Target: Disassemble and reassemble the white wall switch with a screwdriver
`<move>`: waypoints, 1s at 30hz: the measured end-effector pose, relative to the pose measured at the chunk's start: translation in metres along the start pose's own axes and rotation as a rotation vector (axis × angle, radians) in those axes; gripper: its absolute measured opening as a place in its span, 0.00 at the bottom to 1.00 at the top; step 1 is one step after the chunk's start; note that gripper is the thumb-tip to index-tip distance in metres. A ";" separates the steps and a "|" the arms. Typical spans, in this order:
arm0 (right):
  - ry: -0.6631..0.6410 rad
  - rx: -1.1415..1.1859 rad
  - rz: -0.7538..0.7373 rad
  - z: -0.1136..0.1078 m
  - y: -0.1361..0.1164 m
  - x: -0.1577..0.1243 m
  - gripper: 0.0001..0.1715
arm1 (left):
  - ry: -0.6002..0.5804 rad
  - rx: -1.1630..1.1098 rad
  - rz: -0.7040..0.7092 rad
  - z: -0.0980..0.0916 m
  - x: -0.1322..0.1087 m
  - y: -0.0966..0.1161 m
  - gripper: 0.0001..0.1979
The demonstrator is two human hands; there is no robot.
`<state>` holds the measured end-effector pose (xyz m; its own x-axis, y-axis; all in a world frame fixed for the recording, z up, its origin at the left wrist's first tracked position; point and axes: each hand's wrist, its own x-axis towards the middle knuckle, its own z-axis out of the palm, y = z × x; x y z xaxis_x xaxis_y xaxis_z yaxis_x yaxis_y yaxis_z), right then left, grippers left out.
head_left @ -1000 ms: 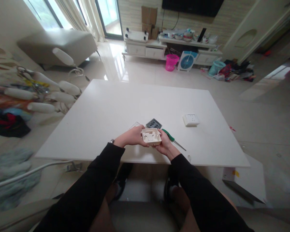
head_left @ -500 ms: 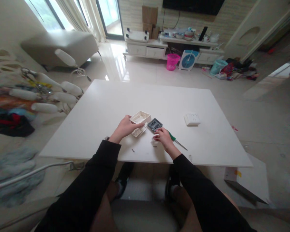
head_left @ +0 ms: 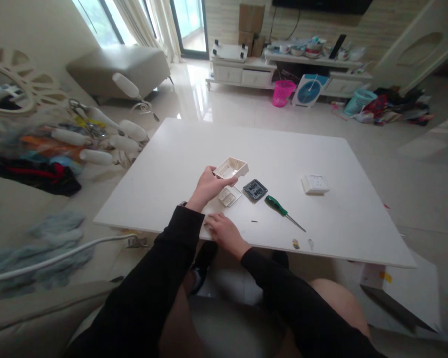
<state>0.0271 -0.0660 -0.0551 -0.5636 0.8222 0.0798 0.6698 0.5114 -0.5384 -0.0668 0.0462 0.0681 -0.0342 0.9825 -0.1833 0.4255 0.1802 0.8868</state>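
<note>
My left hand [head_left: 212, 186] is closed on the rim of a white socket back box [head_left: 231, 169], tilted with its hollow side showing. Below the box lies a white socket faceplate [head_left: 229, 197], partly covered by the hand. My right hand [head_left: 224, 228] is at the table's front edge, fingertips bent together against the top; what they pinch, if anything, is hidden. The dark socket insert [head_left: 255, 191] lies right of the box. Beside it rests a screwdriver [head_left: 278, 206] with a green handle. One thin dark screw [head_left: 254, 221] lies nearer me.
An assembled white wall socket [head_left: 315, 184] stands on the right of the white table [head_left: 194, 144]. Close to the front edge are a small yellow piece [head_left: 295, 243] and a clear piece [head_left: 310, 243]. A lamp with white shades [head_left: 123, 144] stands beyond the left edge.
My right hand has left the insert and screwdriver and moved left to the front edge, where a second dark screw lay. My left hand still holds the box. The view has shifted.
</note>
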 end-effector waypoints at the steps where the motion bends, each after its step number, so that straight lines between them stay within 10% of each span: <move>1: 0.001 -0.025 0.007 0.002 0.001 0.008 0.15 | -0.003 0.005 0.004 -0.002 -0.002 -0.001 0.38; 9: -0.068 -0.276 0.018 -0.001 0.009 0.025 0.15 | -0.061 0.101 0.021 -0.016 -0.004 -0.010 0.39; 21: 0.000 -0.438 0.244 -0.059 0.064 -0.054 0.11 | -0.285 0.290 0.102 -0.006 -0.003 -0.022 0.39; 30: -0.015 -0.323 0.441 -0.077 0.108 -0.077 0.13 | -0.675 0.483 0.228 0.012 -0.011 -0.036 0.37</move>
<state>0.1801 -0.0544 -0.0547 -0.2010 0.9736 -0.1080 0.9573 0.1718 -0.2325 -0.0708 0.0282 0.0333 0.5788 0.7259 -0.3716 0.7001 -0.2086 0.6829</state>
